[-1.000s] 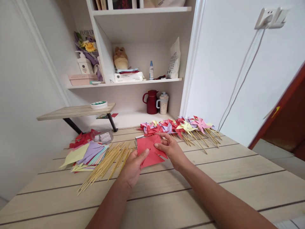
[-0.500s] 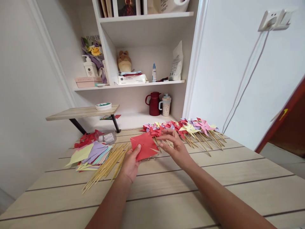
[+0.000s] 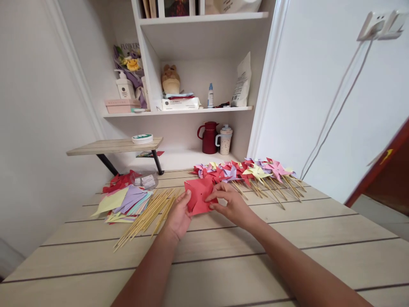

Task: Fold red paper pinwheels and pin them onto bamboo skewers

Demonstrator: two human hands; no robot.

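A square of red paper (image 3: pixel 197 197), slit at its corners and with small dark holes, is held up over the table. My left hand (image 3: pixel 179 215) pinches its left edge, thumb on top. My right hand (image 3: pixel 230 204) has closed its fingers on the paper's right side. Beyond the paper lie several finished pinwheels (image 3: pixel 257 172) in red, pink, purple and yellow on sticks. Left of my left hand are loose wooden sticks (image 3: pixel 143 221) and a pile of coloured paper sheets (image 3: pixel 123 202).
A clear plastic box (image 3: pixel 146 181) and red paper pieces (image 3: pixel 119 181) lie at the back left, near a small raised wooden stand (image 3: pixel 118 146). A dark red jug (image 3: pixel 209 138) and a speckled cup (image 3: pixel 225 140) stand in the shelf unit behind the table.
My right hand has moved in from beside the red paper and taken hold of its right side. My left hand keeps its grip. The view has shifted slightly.
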